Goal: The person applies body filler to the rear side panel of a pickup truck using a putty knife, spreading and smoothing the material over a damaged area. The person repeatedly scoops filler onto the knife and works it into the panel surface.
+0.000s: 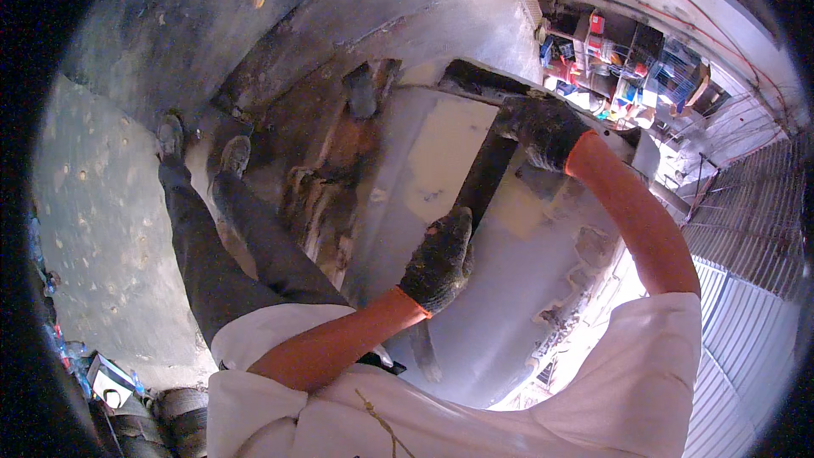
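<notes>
A long, dark, narrow sanding board (489, 171) lies slantwise across a grey metal vehicle panel (509, 276). My left hand (439, 260), in a dark knit glove with an orange cuff, is closed round its near end. Gripping the far end is my right hand (549, 129), gloved the same way. Beside the board, a smooth cream filler patch (448, 148) covers part of the panel. A second, smaller cream patch (517, 208) shows on the board's other side. My gloves hide both ends of the board.
Left of the panel run rusty, uneven metal edges (326, 178), close to my shoes (236, 155). A dark opening (483, 80) cuts the panel's far edge. Cluttered shelves (627, 72) stand at the far right, corrugated sheeting (746, 220) nearer. Dark drums (182, 420) sit at lower left.
</notes>
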`<state>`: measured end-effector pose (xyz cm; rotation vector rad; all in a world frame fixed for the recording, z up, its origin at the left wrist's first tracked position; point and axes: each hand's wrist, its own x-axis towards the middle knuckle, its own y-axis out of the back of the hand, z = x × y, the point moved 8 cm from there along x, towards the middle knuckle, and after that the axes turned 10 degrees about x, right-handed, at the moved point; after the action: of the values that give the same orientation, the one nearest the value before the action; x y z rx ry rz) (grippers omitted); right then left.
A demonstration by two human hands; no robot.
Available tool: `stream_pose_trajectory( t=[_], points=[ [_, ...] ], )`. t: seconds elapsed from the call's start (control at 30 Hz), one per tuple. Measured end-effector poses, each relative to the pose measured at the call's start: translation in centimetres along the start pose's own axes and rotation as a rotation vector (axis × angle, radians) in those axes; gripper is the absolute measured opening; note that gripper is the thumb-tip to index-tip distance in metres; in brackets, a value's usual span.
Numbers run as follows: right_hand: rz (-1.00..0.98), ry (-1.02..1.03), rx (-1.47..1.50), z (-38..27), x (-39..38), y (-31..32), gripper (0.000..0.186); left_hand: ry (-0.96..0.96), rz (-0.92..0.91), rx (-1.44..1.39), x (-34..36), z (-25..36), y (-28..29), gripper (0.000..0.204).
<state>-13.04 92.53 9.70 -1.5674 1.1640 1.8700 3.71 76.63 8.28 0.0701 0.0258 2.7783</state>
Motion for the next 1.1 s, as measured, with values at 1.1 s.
stream_pose_trajectory(
  t=[1.1],
  points=[
    [0.002,0.054,-0.103,-0.6,12.3,-2.8,0.028,0.058,-0.019,0.072,-1.2,-9.5,0.3,0.07]
  ],
)
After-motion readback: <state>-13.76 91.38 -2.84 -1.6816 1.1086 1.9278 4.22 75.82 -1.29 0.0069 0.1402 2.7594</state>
